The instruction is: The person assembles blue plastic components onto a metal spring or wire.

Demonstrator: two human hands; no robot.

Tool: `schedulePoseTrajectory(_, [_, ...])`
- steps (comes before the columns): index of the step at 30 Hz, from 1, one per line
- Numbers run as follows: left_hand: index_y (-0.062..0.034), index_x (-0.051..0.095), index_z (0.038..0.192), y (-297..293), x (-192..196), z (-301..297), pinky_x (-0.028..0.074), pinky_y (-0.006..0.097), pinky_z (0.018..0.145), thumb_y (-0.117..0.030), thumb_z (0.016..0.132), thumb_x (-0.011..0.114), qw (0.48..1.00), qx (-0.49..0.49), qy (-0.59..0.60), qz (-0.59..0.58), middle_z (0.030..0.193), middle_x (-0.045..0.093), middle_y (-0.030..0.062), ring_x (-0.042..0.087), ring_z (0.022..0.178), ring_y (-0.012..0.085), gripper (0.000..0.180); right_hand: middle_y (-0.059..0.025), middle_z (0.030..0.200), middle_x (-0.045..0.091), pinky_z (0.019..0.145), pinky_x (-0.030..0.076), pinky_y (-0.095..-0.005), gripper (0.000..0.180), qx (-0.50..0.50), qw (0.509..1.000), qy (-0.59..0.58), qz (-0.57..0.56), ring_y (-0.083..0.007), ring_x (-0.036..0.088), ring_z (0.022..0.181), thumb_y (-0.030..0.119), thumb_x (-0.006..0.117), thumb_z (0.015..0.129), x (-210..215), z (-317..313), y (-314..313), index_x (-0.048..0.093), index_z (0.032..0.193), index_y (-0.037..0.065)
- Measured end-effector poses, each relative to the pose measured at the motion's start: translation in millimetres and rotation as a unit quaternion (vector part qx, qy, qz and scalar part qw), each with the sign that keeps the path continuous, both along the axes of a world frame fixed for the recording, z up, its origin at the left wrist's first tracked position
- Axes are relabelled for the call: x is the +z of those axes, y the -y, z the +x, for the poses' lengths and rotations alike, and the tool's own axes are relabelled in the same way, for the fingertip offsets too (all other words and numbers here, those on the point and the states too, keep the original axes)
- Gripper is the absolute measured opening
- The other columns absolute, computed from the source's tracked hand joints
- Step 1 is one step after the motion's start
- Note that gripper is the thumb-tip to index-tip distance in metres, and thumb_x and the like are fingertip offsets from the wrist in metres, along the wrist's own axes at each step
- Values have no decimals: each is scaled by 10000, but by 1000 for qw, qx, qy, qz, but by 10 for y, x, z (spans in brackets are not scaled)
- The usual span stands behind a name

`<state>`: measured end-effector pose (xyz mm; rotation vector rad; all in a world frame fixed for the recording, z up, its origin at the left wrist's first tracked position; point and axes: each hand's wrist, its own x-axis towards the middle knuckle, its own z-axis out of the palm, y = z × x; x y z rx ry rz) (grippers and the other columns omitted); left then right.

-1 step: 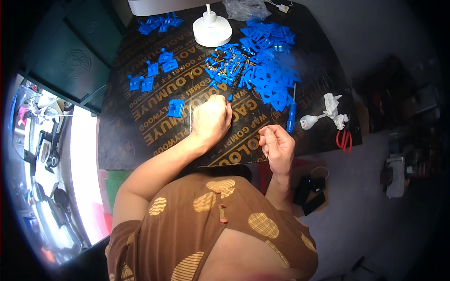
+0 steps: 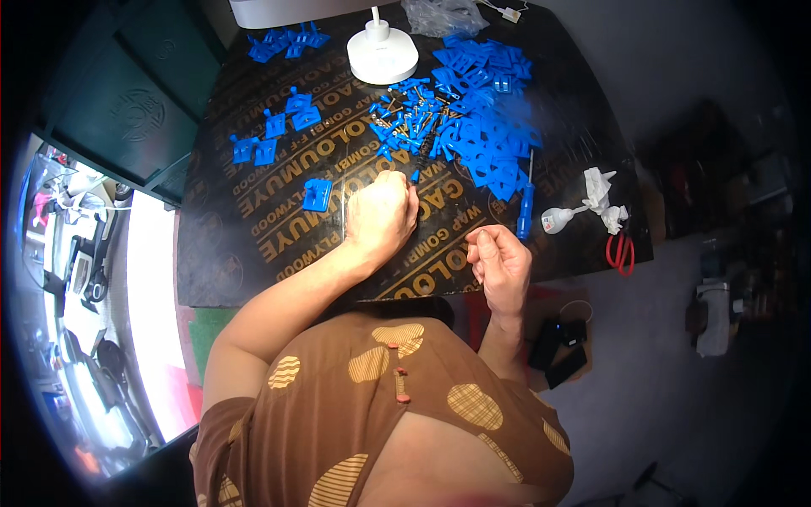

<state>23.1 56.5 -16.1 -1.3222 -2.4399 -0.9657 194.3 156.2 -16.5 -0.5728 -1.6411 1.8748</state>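
My left hand (image 2: 382,218) rests on the dark printed plywood table (image 2: 228,291), curled into a fist; whatever is inside it is hidden. A small blue cone-shaped piece (image 2: 415,176) lies just beyond its knuckles. To its left sits a blue square plate with an upright part (image 2: 317,195). My right hand (image 2: 503,264) is over the near table edge, thumb pressed to its bent fingers, and no object shows in the pinch. Close to it lies a blue-handled screwdriver (image 2: 525,209). Farther off are a heap of small blue pegs and metal screws (image 2: 412,127) and a pile of flat blue plates (image 2: 490,139).
Several blue assembled pieces (image 2: 276,124) lie at the left, more (image 2: 287,42) at the far left. A white lamp base (image 2: 382,61) and a clear plastic bag (image 2: 443,17) stand at the back. At right: white bulb-shaped object (image 2: 555,220), crumpled tissue (image 2: 597,188), red-handled scissors (image 2: 620,253).
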Motion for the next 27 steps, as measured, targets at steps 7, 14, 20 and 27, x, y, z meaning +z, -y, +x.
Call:
schedulePoseTrajectory(7, [-19, 539, 796, 4, -2, -1, 473, 438, 561, -115, 822, 648, 1000, -3, 4, 6, 739, 592, 183, 601, 634, 371, 148, -2, 674, 541, 443, 325, -152, 189, 2, 1000, 2, 27, -8, 411, 507, 148, 528, 976, -24, -3, -11, 605, 909, -11])
schedulePoseTrajectory(14, [-15, 540, 819, 7, -23, -13, 486, 441, 565, -131, 832, 634, 1000, -8, 11, -1, 757, 591, 186, 608, 633, 373, 150, -1, 674, 540, 452, 328, -152, 181, 2, 999, 2, 32, -8, 412, 512, 140, 527, 976, -39, -1, -15, 604, 916, -12])
schedulePoseTrajectory(20, [-17, 542, 814, 4, -14, -8, 490, 439, 569, -132, 831, 635, 1000, -8, 17, 2, 757, 592, 182, 613, 635, 367, 149, 22, 654, 552, 474, 314, -165, 204, -4, 1000, 15, 16, 3, 418, 532, 165, 544, 970, 20, -17, 3, 622, 894, -7])
schedulePoseTrajectory(27, [-25, 556, 794, 2, 4, -2, 484, 424, 568, -116, 819, 656, 1000, -1, 18, 9, 743, 601, 167, 616, 638, 352, 138, 23, 653, 550, 475, 314, -163, 206, -2, 1000, 16, 16, 3, 417, 533, 169, 543, 971, 17, -22, 1, 621, 896, -7])
